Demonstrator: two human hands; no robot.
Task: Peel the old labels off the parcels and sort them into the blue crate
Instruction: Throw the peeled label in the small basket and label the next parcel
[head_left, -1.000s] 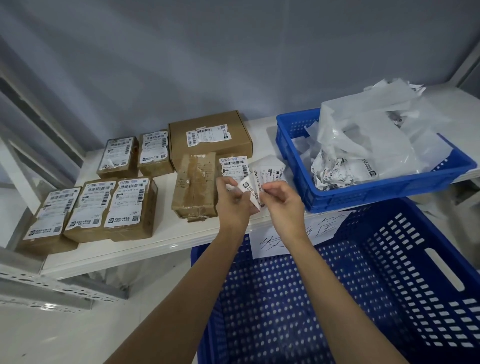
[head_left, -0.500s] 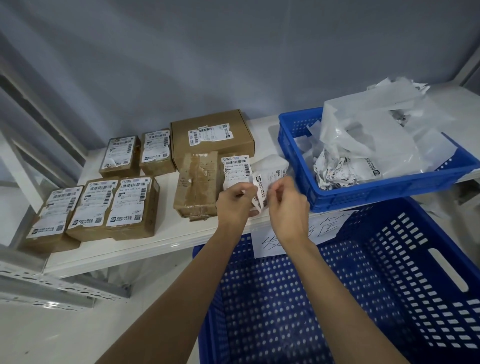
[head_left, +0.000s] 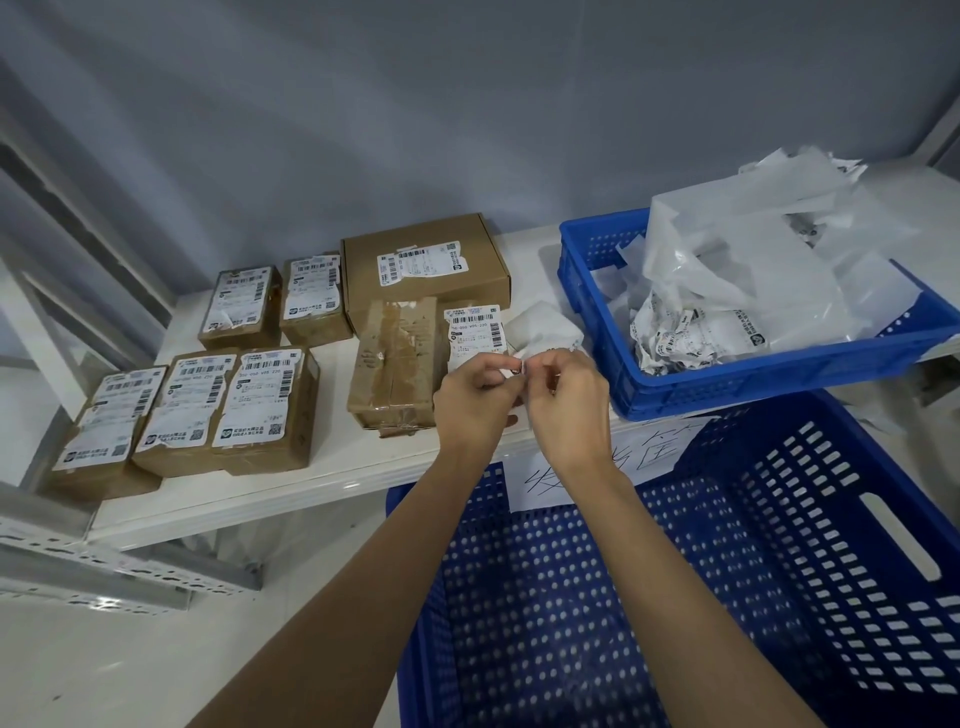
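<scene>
Both hands meet just in front of the taped parcel (head_left: 397, 364). The left hand (head_left: 475, 402) and right hand (head_left: 569, 402) have curled fingers pinching one peeled label (head_left: 514, 370) between them.

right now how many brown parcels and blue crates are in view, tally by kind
brown parcels: 8 (one partly hidden behind the hands)
blue crates: 2
total: 10

8 cardboard parcels (head_left: 267, 410), 2 blue crates (head_left: 769, 379), 2 hands (head_left: 475, 400), 1 handwritten sign (head_left: 550, 475)
</scene>
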